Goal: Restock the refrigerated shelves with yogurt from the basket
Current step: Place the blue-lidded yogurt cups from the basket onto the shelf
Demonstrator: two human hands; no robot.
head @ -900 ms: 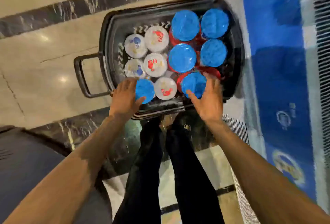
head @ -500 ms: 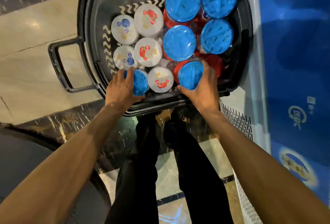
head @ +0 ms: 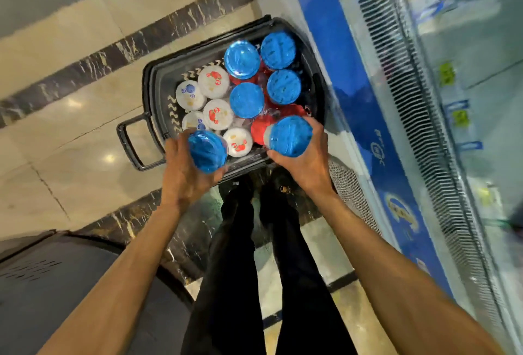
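Clasping one blue-lidded yogurt tub (head: 207, 151) in the left grip (head: 186, 176), fingers curled under and round its side, lid tipped toward the camera. Raised above the near-left corner of the black basket (head: 152, 83), no longer seated beside the white foil-topped cups (head: 217, 114) as half a second back. Further right, same story: second blue-lidded tub (head: 290, 136) held in the right grip (head: 304, 168), thumb and fingers wrapped round it, lifted above the basket's near-right corner. Beyond it, four more blue-lidded tubs (head: 246, 100) standing in the basket's right half. At far right, badly blurred, the refrigerated shelves (head: 467, 100) above a blue cabinet front (head: 353, 86). Pick judged complete on both sides; carry to the shelves seemingly next, with most of the stock yet to move.
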